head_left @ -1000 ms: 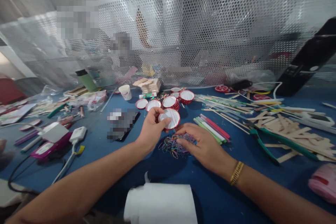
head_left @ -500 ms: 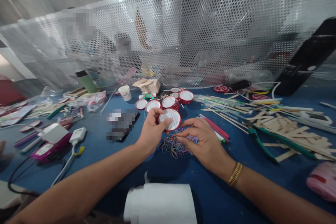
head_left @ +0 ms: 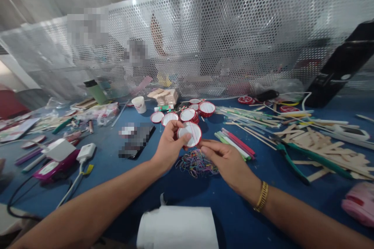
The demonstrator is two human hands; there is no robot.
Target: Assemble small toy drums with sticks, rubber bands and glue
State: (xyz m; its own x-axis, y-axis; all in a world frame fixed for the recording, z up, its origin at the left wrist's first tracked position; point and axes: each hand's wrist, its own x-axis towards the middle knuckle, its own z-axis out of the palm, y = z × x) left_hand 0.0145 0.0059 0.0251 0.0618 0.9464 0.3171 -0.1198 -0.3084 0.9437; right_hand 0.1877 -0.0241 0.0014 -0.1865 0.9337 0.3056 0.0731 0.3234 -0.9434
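My left hand pinches a round white disc with a red rim, thumb on its pale face. Faint pinkish lines run across that face. Close to the disc's lower right edge, the fingertips of my right hand are pressed together; whatever they hold is too small to make out. Beneath both hands lies a tangle of thin coloured bands. Just beyond the held disc, several similar red-rimmed discs sit in stacks and singly.
Pink, white and green sticks lie right of the tangle. Green-handled pliers rest by wooden sticks. A white roll stands in front, a dark phone at left, a paper cup behind. Perforated metal screen borders the back.
My right hand has come up from the band tangle towards the disc's edge, and its spread fingers have closed together. My left hand and the disc have hardly moved.
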